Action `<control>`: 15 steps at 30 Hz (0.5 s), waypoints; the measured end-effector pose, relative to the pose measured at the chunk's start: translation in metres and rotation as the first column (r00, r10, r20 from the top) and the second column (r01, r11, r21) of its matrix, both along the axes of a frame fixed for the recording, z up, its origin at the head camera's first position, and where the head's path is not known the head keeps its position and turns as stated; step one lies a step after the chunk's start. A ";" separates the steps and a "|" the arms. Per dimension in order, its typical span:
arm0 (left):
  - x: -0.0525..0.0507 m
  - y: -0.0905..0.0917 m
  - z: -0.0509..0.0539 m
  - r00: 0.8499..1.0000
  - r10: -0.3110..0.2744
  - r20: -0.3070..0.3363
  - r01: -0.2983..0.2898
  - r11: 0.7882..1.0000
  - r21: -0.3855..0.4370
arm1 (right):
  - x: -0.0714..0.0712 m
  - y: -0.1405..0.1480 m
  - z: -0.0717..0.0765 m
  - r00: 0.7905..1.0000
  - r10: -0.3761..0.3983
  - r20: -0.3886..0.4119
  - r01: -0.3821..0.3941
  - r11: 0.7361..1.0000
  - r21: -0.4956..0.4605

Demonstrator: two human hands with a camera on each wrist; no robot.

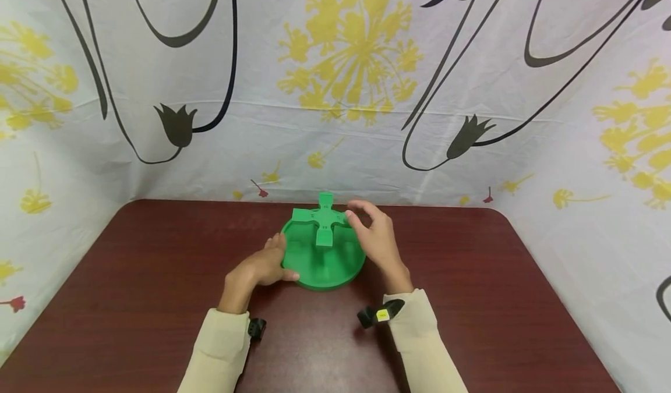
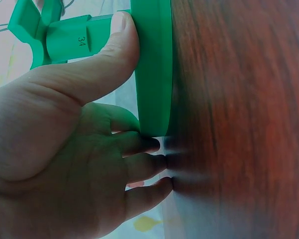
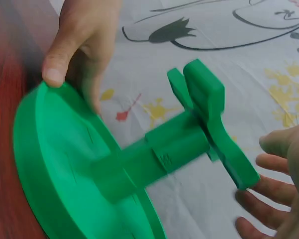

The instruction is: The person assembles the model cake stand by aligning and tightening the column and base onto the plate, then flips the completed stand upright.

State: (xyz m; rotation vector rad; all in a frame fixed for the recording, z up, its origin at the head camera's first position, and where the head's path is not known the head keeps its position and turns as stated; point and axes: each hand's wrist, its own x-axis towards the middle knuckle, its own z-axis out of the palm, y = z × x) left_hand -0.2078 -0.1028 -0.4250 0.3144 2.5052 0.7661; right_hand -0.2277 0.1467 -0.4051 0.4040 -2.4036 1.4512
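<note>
A green round dish (image 1: 325, 273) with a raised rim lies on the table. A thick post (image 3: 139, 164) rises from its middle, marked with a number that reads 34 in the left wrist view. Topping the post is a green four-armed cross (image 1: 324, 218). My left hand (image 1: 264, 262) holds the dish's left edge, thumb over the rim and fingers along the outside. Beside the cross's right arm is my right hand (image 1: 377, 236), fingers spread and loosely bent. In the right wrist view a fingertip (image 3: 261, 181) meets or nearly meets that arm; contact is unclear.
The dark reddish-brown table (image 1: 157, 253) has rounded far corners. A white cloth (image 1: 251, 142) printed with yellow flowers and dark stems hangs behind it and along both sides. Each wrist wears a black camera strap (image 1: 380, 314) over or near a cream sleeve (image 1: 220, 340).
</note>
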 end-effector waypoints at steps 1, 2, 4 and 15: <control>0.000 0.000 -0.001 1.000 0.000 0.001 0.000 1.000 0.001 | 0.001 0.002 -0.001 1.000 -0.002 0.022 0.002 1.000 -0.011; 0.001 0.000 -0.001 1.000 -0.001 0.001 0.001 1.000 0.001 | 0.001 0.004 -0.002 0.999 -0.003 0.039 0.003 1.000 -0.016; 0.000 0.000 -0.001 1.000 0.002 -0.002 -0.002 1.000 0.002 | 0.000 0.007 -0.002 0.999 0.001 0.054 -0.001 1.000 0.001; -0.001 0.000 -0.001 1.000 -0.006 0.004 0.006 1.000 -0.008 | 0.000 0.011 0.001 0.998 0.001 0.059 -0.003 1.000 0.019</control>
